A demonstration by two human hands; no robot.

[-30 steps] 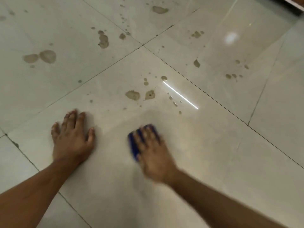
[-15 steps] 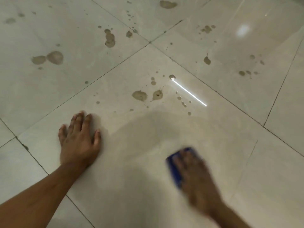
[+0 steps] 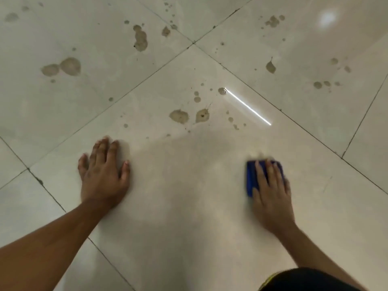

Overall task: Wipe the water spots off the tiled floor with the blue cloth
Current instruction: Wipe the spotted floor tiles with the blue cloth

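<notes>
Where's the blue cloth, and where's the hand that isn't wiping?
blue cloth point(image 3: 251, 177): head view, on the bare left part beside the fingers.
left hand point(image 3: 102, 175): head view, on the back of the hand, flat on the floor.

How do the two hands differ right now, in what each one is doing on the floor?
The left hand lies flat on bare tile with nothing under it; the right hand presses the blue cloth against the floor. The left hand sits nearer the two large water spots; the right hand is off to their right, on tile that shows no spots. Both have their fingers straight, pointing away from the person.
</notes>
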